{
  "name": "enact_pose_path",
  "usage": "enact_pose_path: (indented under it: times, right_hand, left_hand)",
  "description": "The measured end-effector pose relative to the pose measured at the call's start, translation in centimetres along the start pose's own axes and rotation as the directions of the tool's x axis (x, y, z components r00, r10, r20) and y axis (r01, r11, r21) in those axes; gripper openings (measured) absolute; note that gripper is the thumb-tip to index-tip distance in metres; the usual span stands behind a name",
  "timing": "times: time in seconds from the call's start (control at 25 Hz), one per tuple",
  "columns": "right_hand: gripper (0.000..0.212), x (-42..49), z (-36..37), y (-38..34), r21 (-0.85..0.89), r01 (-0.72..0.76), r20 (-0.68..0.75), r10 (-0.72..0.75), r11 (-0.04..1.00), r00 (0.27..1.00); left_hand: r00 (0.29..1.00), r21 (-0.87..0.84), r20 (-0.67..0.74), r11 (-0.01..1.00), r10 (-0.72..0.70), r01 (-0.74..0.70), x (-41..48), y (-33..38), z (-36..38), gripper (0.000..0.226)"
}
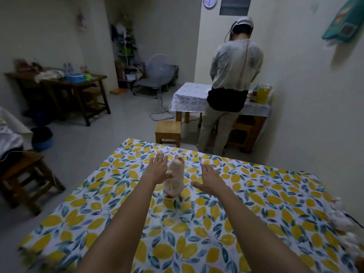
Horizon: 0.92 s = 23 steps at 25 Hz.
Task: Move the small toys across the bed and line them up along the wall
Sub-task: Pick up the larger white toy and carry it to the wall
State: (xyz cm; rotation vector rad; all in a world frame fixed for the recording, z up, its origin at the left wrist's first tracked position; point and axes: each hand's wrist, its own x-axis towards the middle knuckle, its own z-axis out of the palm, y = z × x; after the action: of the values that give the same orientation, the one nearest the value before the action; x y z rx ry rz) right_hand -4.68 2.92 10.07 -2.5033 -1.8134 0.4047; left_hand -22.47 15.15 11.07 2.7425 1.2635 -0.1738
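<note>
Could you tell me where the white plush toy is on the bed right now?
The white plush toy stands on the lemon-print sheet near the bed's far edge, between the open left hand and right hand.

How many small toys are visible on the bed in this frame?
2, possibly more. A white plush toy stands mid-bed between the open left hand and right hand. A blurred pale toy lies at the lemon-print bed's right edge; others may be out of frame.

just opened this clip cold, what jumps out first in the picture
Two bare arms stretch over a bed sheet printed with yellow lemons, the left hand and right hand open on either side of a pale plush toy at mid-bed. Beyond the bed's far edge, a person stands with their back turned at a cloth-covered table.
</note>
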Motion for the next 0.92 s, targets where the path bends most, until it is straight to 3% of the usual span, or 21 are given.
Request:
enact_pose_path:
  times: [0.16,0.28,0.44,0.52,0.68,0.92]
  right_hand:
    - [0.092,3.5,3.8,-2.3,0.091,-0.010,0.004,0.010,0.996,1.000]
    - [0.098,6.8,7.0,-3.5,0.269,-0.060,0.042,0.050,0.961,0.998]
    - [0.086,9.6,9.5,-4.1,0.597,-0.102,-0.013,0.137,0.796,0.991]
    - [0.083,9.9,9.4,-4.0,0.656,-0.116,-0.034,0.182,0.746,0.983]
    - [0.085,9.8,6.9,-1.6,0.721,-0.139,-0.086,0.287,0.679,0.954]
    - [0.086,6.1,1.1,10.5,0.756,-0.188,-0.194,0.489,0.627,0.850]
  left_hand:
    - [0.995,-0.294,0.092,0.956,0.043,-0.015,1.5,-3.5,4.6,0.101]
    - [0.988,-0.541,0.114,0.841,0.105,-0.027,4.6,-5.2,8.7,0.110]
    - [0.986,-0.778,0.054,0.626,0.156,-0.056,7.7,-5.8,11.8,0.103]
    - [0.981,-0.825,0.040,0.560,0.188,-0.073,8.7,-5.7,11.6,0.096]
    - [0.952,-0.838,0.030,0.527,0.303,-0.142,11.5,-3.0,8.9,0.092]
    - [0.872,-0.780,-0.016,0.540,0.489,-0.317,17.3,10.6,4.0,0.104]
